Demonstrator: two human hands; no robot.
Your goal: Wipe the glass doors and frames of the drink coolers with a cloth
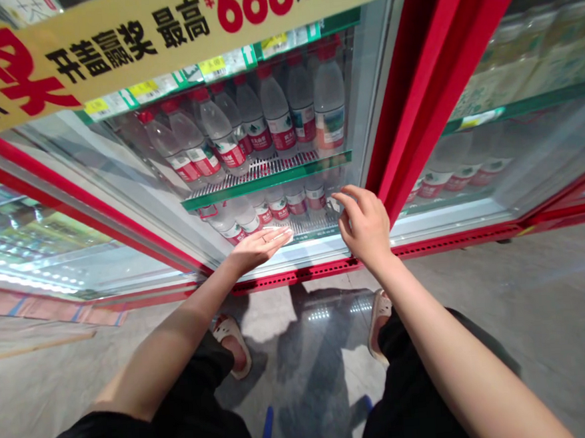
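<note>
My left hand (263, 246) lies against the lower part of a glass fridge door, with a white cloth or tissue (284, 235) under its fingertips. To the right, my right hand (366, 224) is raised near the door's red frame, fingers bent and a little apart, with nothing visible in it. Behind the glass, red-capped water bottles (280, 123) stand on a shelf with a green edge (270, 180). More bottles (279, 205) are on the level below, partly hidden by my left hand.
A yellow banner (179, 33) crosses the top of the door. Another fridge section (529, 102) is at the right, and one (27, 231) at the left. My feet in light clogs (234, 343) are on the grey floor (302, 352) below the red base (296, 273).
</note>
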